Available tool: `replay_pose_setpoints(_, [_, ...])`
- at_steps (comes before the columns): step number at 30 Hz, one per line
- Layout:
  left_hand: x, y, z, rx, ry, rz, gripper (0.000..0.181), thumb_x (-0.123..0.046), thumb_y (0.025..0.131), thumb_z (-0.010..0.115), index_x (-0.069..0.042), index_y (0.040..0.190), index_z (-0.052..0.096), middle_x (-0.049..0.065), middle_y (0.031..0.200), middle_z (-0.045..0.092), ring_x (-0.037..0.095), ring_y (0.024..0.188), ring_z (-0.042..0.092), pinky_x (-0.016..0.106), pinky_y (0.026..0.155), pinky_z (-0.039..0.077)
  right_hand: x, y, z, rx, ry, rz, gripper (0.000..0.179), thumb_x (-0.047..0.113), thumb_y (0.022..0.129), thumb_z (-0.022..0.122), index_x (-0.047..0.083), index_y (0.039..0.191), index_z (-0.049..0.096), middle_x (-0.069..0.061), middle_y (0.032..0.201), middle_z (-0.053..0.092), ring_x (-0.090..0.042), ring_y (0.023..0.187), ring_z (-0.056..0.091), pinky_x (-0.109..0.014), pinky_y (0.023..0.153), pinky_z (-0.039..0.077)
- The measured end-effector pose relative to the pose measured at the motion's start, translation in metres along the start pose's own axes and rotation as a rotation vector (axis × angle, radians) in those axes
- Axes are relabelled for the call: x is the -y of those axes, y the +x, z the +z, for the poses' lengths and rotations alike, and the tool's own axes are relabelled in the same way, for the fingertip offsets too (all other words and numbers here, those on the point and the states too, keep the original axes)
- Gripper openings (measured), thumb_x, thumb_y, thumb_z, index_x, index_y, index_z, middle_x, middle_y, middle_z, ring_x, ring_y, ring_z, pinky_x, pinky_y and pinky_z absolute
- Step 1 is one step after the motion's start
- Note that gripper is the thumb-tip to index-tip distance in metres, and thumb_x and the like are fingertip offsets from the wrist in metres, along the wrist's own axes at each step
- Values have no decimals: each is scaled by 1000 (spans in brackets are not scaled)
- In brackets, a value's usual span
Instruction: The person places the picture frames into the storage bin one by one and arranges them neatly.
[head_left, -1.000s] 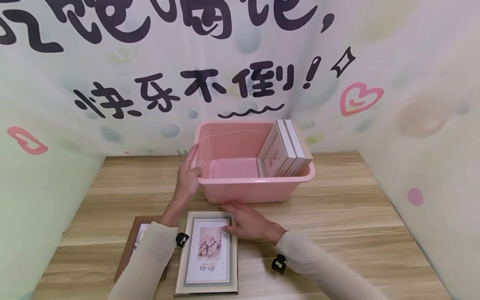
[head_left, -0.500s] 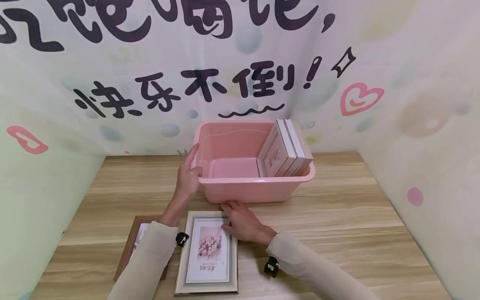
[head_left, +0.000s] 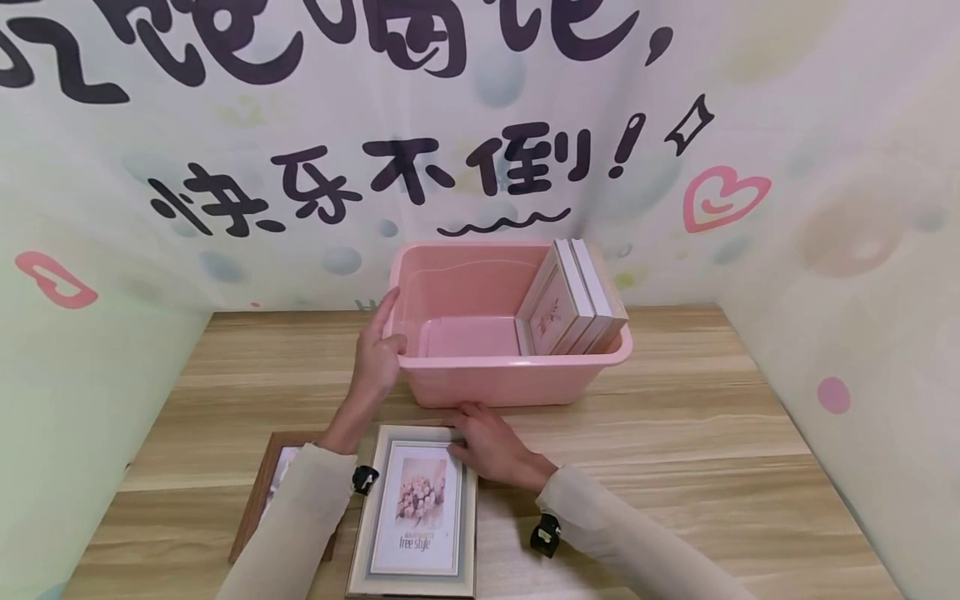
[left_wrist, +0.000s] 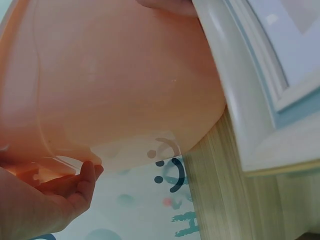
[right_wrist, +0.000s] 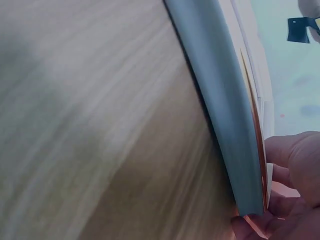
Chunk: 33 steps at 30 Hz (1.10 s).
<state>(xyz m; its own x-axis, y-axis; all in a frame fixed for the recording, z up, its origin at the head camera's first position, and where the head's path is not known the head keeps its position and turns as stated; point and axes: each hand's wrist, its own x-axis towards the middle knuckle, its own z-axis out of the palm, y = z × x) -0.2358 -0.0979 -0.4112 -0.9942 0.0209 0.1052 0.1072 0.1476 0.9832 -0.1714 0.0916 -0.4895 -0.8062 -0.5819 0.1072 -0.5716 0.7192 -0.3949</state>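
A pink plastic basin (head_left: 495, 383) stands on the table. My left hand (head_left: 377, 350) grips its left rim, as the left wrist view also shows, with the fingers (left_wrist: 85, 187) curled at the rim. In front of the basin is a cream picture frame (head_left: 367, 533) with a flower print. My right hand (head_left: 491, 446) holds this frame by its far right corner, thumb over the top face and fingers round the far end. In the right wrist view the frame's side (right_wrist: 225, 120) runs down into that hand. The frame's far end looks slightly raised.
Several light-coloured picture frames (head_left: 573, 300) stand upright at the right end inside the basin. A brown wooden frame (head_left: 255, 500) lies on the table (head_left: 675, 450), partly under my left forearm. A printed cloth wall (head_left: 300, 275) rises behind the basin.
My right hand has closed on the frame's far corner, its wrist shifting a little left. The frame's far end now looks slightly lifted. The left hand stays on the basin rim.
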Motion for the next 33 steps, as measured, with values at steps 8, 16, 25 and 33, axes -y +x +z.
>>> replay_pose_setpoints(8, [0,-1,0,5,-6,9,78,6,85,36,-23,157,30,1,162,26,34,135,36,45,98,41,-4,-3,-18,106,228,38,34,13,91,69,6,124,64,-4,115,68,-11,95,60,-27,86,51])
replay_pose_setpoints(16, [-1,-1,1,11,-7,7,77,6,85,36,-21,157,30,3,163,26,31,140,34,49,106,38,-22,-9,-31,207,468,-21,46,10,90,68,4,134,58,-11,131,62,-24,115,59,-35,98,48])
replay_pose_setpoints(25, [-1,0,1,6,3,19,79,8,83,37,-17,157,30,6,162,26,32,135,37,47,102,39,-36,-23,-51,250,622,30,37,19,92,69,7,127,62,-3,108,67,-10,96,58,-26,87,48])
replay_pose_setpoints(33, [0,2,0,-14,22,17,80,9,80,39,-15,156,32,8,162,28,30,134,37,47,99,40,-26,-34,-77,304,718,67,34,17,97,60,7,129,55,-7,113,64,-13,100,59,-28,90,48])
